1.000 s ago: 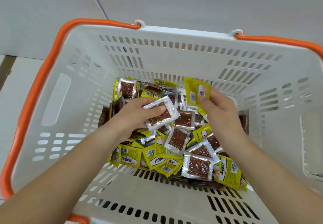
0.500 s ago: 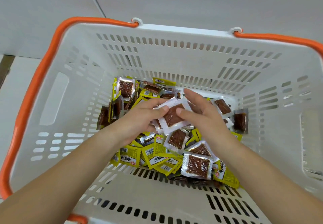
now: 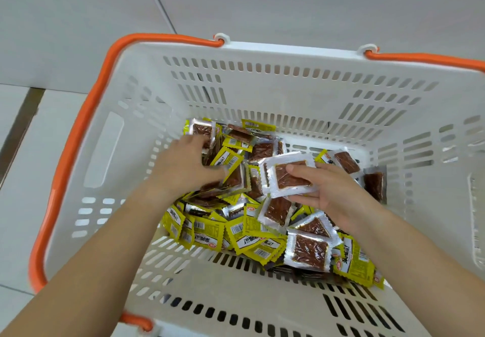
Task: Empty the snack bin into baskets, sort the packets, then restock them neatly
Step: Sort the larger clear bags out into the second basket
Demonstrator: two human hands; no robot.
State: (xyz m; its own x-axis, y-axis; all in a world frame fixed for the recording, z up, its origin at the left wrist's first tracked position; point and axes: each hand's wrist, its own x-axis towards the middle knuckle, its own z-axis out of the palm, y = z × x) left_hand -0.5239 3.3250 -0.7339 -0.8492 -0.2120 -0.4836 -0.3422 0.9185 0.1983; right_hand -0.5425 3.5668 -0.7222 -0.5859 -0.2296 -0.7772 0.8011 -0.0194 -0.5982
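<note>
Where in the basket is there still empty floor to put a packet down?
Bare slotted floor lies along the near wall of the basket, in front of the yellow packets. A narrower strip runs down the left wall, beside the left hand. The middle and far end are crowded with piled packets, where the right hand holds a clear packet.

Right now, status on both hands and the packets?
Right hand holds clear packets. Left hand digging into pile, grip hidden. Yellow packets still mixed in white basket. No obstruction.
</note>
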